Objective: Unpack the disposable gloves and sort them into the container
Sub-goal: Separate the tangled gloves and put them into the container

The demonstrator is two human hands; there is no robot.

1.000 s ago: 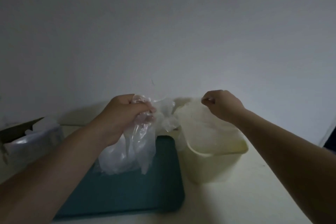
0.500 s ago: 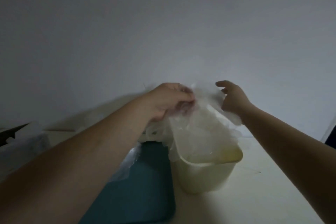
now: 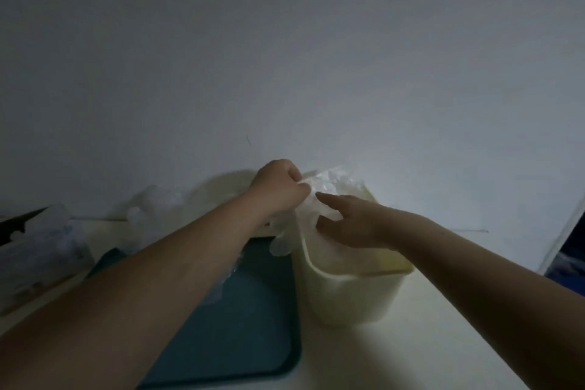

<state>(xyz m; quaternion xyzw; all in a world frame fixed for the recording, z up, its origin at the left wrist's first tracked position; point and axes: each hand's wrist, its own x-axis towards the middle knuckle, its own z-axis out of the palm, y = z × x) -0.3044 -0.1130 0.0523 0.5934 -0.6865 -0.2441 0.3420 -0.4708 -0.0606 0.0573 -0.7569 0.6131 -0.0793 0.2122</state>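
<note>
**Gloves over the container, head view.** A bunch of clear gloves (image 3: pixel 329 184) is held above the far rim of the container (image 3: pixel 354 294). The container stands on the worktop (image 3: pixel 427 358), just beside the right edge of the tray (image 3: pixel 240 310). The left hand (image 3: pixel 278 188) is closed into a fist, and the top of the bunch is pinched in it. The right hand (image 3: pixel 351 222) is spread with straight fingers and is laid against the film over the container's mouth; nothing is gripped by it. One loose end of film is seen hanging outside the container's left wall, above the tray's far right corner.

**Handling (judged).** The gloves are taken to be very light, limp and slippery, and likely to cling together and trail over the rim. Hold is best taken at the gathered top of the bunch, with the loose ends pressed down by a flat palm.

**Counts.** One container, one tray and two hands are shown. The gloves cannot be counted, as the layers are merged. More clear film and a box (image 3: pixel 38 250) are seen near the worktop's left edge, too dim for their contents to be told.
</note>
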